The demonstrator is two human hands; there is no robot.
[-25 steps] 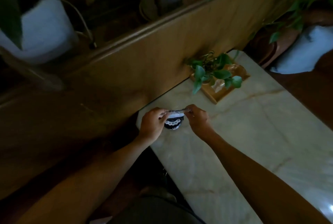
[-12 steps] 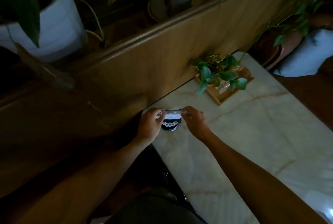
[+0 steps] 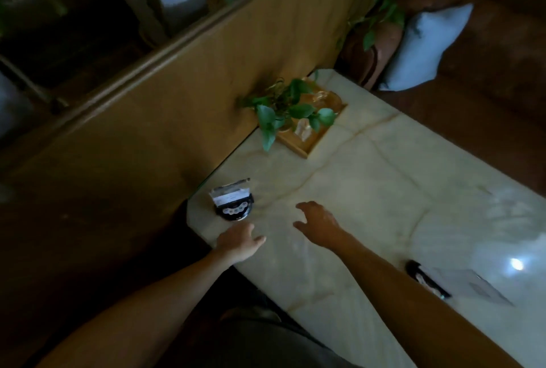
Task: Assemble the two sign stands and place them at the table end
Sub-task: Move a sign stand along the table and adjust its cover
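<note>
One sign stand (image 3: 233, 202), a round black base with a clear card panel slotted upright in it, stands alone near the left end of the pale marble table (image 3: 369, 205). My left hand (image 3: 240, 240) hovers just below it, fingers apart and holding nothing. My right hand (image 3: 317, 221) is to the stand's right, also spread and empty. A second black base (image 3: 425, 277) lies at the right, partly hidden behind my right forearm, with a loose clear panel (image 3: 484, 287) flat beside it.
A wooden tray (image 3: 313, 137) with a leafy plant and glass items sits at the table's far edge against the wooden partition (image 3: 177, 95). A brown sofa with a pale cushion (image 3: 422, 48) lies beyond the table. The table's left end drops off beside my left wrist.
Both hands have let go of the stand and drawn back toward me. The stand now stands free with its panel upright. The view has swung right, revealing the second base and panel.
</note>
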